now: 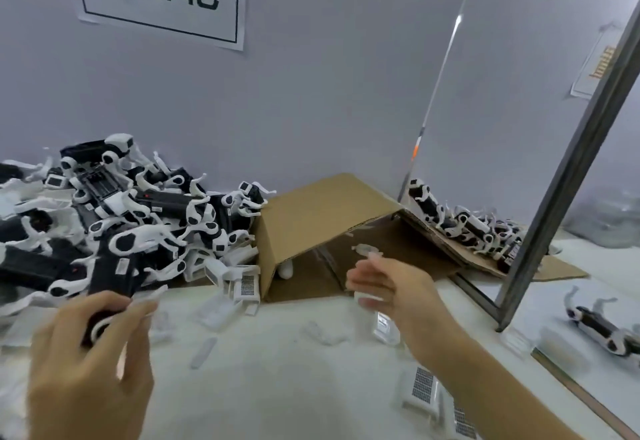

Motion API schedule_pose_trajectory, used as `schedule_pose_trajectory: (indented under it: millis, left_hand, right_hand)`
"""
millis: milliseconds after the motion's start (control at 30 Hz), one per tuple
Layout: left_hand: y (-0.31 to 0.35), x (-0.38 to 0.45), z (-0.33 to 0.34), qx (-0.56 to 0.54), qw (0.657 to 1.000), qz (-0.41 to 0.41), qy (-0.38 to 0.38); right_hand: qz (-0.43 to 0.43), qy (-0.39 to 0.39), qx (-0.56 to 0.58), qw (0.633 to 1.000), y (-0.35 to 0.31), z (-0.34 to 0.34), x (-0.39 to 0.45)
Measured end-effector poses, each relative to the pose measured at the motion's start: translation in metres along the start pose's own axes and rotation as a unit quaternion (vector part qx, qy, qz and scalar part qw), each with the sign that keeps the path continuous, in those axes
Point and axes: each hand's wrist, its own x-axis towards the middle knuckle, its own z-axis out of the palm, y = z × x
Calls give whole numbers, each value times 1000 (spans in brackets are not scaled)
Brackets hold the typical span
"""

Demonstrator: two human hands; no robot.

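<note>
My left hand (86, 363) is at the lower left, its fingers curled round a black and white toy robot dog part (98, 327). My right hand (391, 290) reaches forward over the white table (277, 387); it is blurred, fingers spread, and a small white piece (369, 299) sits at its fingertips; whether it holds that piece I cannot tell. A big heap of black and white robot dog toys (121, 217) lies at the left against the wall.
A tipped cardboard box (322, 217) lies open in the middle. Small white plastic parts (420, 389) are scattered on the table. A metal-framed clear divider (568, 176) stands at the right, with more toy dogs (467, 224) and one single dog (599, 328) beyond it.
</note>
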Motion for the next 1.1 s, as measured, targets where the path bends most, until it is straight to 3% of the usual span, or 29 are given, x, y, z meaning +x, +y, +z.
schedule_pose_trajectory:
  millis: [67, 133, 267, 367, 467, 500, 533, 567, 633, 667, 767, 833, 900, 1033, 1100]
  left_hand:
    - [20, -2, 0, -17, 995, 102, 2]
    - [37, -10, 5, -54, 977, 201, -48]
    - [54, -28, 11, -131, 944, 269, -140]
    - [59, -32, 5, -248, 941, 175, -150]
    - [59, -31, 3, -247, 963, 35, -104]
    - [58, -29, 2, -257, 957, -30, -129]
    - [59, -26, 1, -282, 934, -112, -186]
    - [61, -25, 1, -321, 890, -195, -260]
    - [63, -27, 1, -410, 772, -317, -368]
    - [63, -26, 1, -431, 733, -348, -396]
    - [64, -24, 2, -463, 663, -385, -444]
    - [63, -24, 1, -475, 638, -382, -470]
    - [61, -23, -1, -475, 645, -367, -474]
    - [53, -14, -6, -456, 713, -320, -426]
    - [45, -8, -11, -454, 717, -313, -426]
  right_hand:
    - [33, -93, -33, 995, 26, 31, -20]
    - [56, -160, -22, 985, 44, 59, -36]
    - [78, -142, 104, 981, 65, 87, -50]
    - [86, -135, 139, 977, 70, 88, -51]
    - [106, -170, 159, 967, 73, 84, -52]
    - [98, -191, 151, 965, 73, 83, -53]
    - [83, -202, 139, 966, 73, 83, -56]
    - [58, -201, 116, 971, 75, 84, -57]
    - [10, -176, 53, 983, 78, 86, -59]
    - [-13, -161, 31, 986, 77, 87, -60]
    - [-82, -96, -31, 992, 81, 87, -60]
    - [-109, -64, -51, 991, 86, 87, -60]
    - [-132, -43, -82, 987, 85, 86, -63]
    - [-191, 13, -146, 970, 77, 78, -62]
    - [-207, 34, -124, 970, 72, 70, -58]
